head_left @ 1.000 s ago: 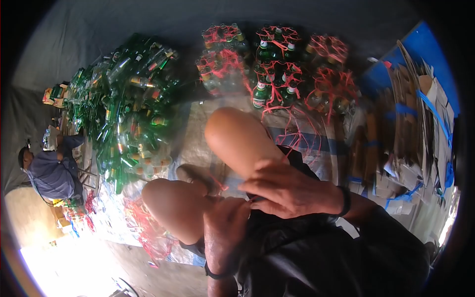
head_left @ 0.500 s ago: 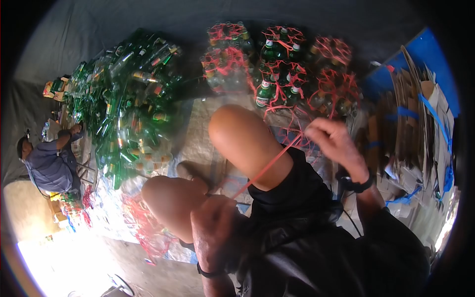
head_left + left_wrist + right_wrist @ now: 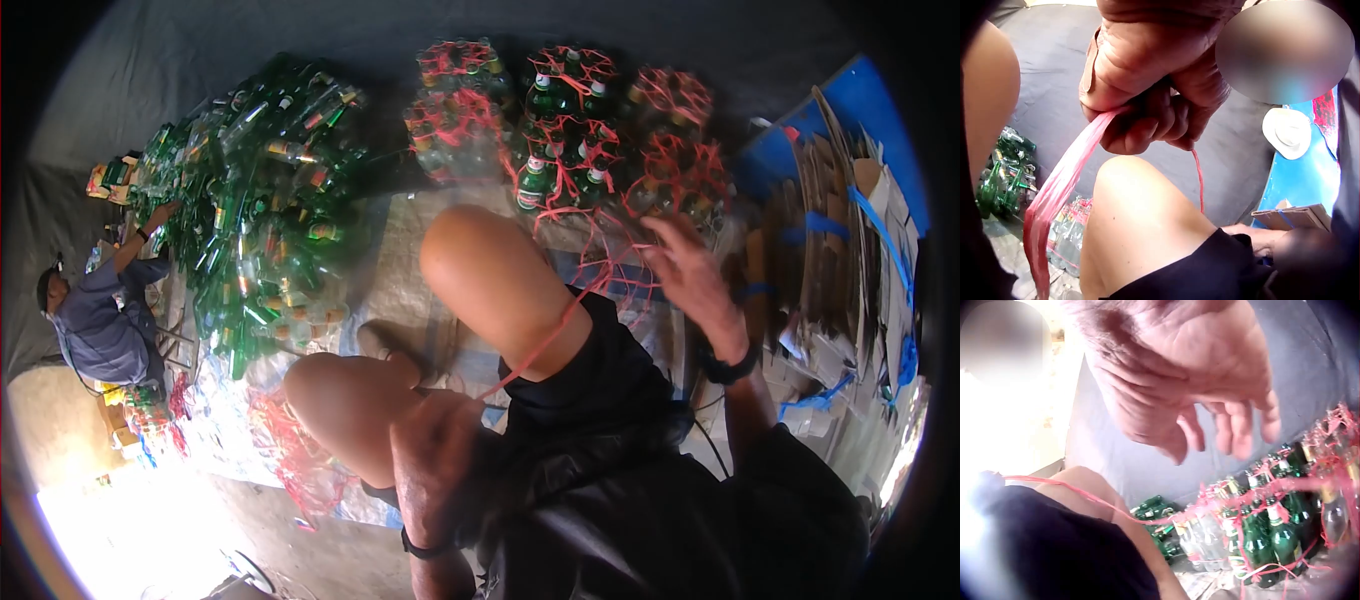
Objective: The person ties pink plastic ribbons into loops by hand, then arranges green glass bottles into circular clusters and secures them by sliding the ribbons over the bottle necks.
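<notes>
The string (image 3: 1060, 175) looks like thin plastic, a bit shiny, with fine lines along it. The bottles (image 3: 240, 205) are smooth, shiny glass. The cardboard (image 3: 840, 285) is dull paper with rough edges. The shorts (image 3: 610, 370) are dull cloth. The wall sheet (image 3: 1241, 150) looks dull and creased. The blue board (image 3: 1294, 181) looks smooth.
</notes>
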{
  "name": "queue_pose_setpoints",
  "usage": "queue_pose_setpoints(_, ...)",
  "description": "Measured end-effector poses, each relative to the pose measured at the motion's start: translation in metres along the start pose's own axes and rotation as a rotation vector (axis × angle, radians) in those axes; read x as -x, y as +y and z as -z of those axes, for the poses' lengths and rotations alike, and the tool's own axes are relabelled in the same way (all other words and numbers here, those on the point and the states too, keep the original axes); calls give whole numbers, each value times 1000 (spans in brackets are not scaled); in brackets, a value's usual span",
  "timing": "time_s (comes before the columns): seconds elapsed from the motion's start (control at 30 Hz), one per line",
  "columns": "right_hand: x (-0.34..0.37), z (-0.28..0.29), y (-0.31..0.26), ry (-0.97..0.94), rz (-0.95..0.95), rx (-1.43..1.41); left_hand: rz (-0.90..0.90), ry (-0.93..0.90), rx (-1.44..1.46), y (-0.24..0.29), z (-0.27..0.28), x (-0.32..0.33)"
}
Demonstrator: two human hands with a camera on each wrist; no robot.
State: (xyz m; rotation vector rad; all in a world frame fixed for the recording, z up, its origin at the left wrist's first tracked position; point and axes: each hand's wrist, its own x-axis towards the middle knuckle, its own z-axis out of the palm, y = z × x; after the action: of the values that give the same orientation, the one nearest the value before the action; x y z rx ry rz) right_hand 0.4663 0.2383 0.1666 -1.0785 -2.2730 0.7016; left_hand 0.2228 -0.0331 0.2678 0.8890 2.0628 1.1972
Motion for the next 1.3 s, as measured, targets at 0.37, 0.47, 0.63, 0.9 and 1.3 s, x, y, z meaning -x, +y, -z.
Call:
queue_pose_setpoints(0.37, 28, -35, -134, -590, 473, -435, 1, -112, -86, 5, -23, -1)
queue_pose_setpoints(0.47, 22, -36, -126, -450, 541, -420, 27, -121, -66, 4, -19, 1)
queue_pose_setpoints(0.63, 7, -14, -102, -346, 160, -472, 36, -88, -68, 9, -11, 1)
queue_pose_setpoints(0.9, -11, -4, -26, 21, -25, -283, 36, -33, 11, 0, -9, 2)
queue_pose_setpoints(1.3, -9, 5, 37, 159, -195, -244, 46, -98, -42, 7, -19, 5)
